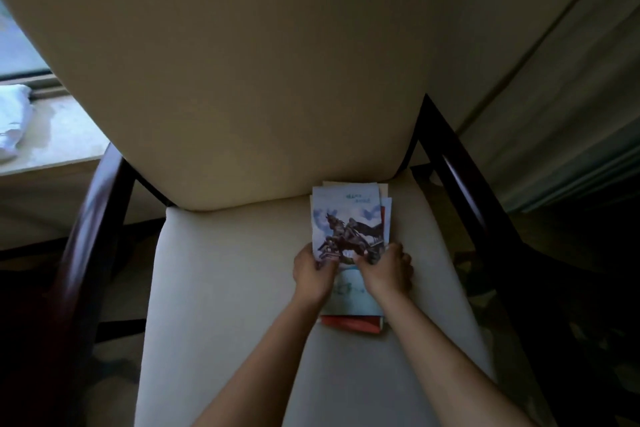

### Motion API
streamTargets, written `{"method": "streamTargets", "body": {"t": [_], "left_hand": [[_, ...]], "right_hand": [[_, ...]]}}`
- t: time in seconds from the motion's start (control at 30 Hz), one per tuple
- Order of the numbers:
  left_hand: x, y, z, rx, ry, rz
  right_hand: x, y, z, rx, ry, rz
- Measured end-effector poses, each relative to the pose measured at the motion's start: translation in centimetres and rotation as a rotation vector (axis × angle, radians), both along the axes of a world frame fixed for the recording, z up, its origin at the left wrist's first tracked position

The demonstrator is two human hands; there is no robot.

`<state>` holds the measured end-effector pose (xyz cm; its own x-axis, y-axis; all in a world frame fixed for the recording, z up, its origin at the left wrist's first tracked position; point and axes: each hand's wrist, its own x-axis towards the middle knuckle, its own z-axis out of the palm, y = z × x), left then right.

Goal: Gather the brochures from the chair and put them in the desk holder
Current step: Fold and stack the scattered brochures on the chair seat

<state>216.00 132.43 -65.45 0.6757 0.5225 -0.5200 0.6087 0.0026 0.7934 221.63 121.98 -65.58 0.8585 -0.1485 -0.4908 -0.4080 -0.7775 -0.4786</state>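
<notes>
A stack of brochures [349, 218] lies on the right half of the cream chair seat [225, 288], close to the backrest. The top one shows a dark winged statue against blue sky. My left hand [313, 276] grips its lower left corner and my right hand [388, 269] grips its lower right corner. Beneath my wrists lie a pale blue brochure [349, 298] and a red one [349, 324], part of the same pile. The desk holder is not in view.
The tall cream backrest [242, 80] fills the upper view. Dark wooden armrests stand at the left [93, 218] and at the right [460, 191]. A window ledge with a white cloth [14, 118] is at the far left. A curtain [571, 114] hangs at the right.
</notes>
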Motion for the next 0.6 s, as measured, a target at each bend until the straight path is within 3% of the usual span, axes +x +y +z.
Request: {"method": "streamTargets", "body": {"t": [0.07, 0.23, 0.43, 0.6], "left_hand": [[-0.5, 0.6, -0.3, -0.045, 0.083, 0.024], [-2.1, 1.4, 0.0, -0.098, 0.210, -0.034], [-6.1, 1.3, 3.0, -0.158, 0.015, 0.008], [-9.1, 1.5, 7.9, -0.144, -0.127, 0.004]], "right_hand": [[-0.4, -0.7, -0.3, 0.005, 0.031, -0.048], [-3.3, -2.6, -1.7, 0.238, 0.099, -0.149], [-7.6, -1.5, 1.2, 0.604, -0.008, -0.192], [-10.7, -2.2, 6.7, 0.666, -0.091, -0.089]]}}
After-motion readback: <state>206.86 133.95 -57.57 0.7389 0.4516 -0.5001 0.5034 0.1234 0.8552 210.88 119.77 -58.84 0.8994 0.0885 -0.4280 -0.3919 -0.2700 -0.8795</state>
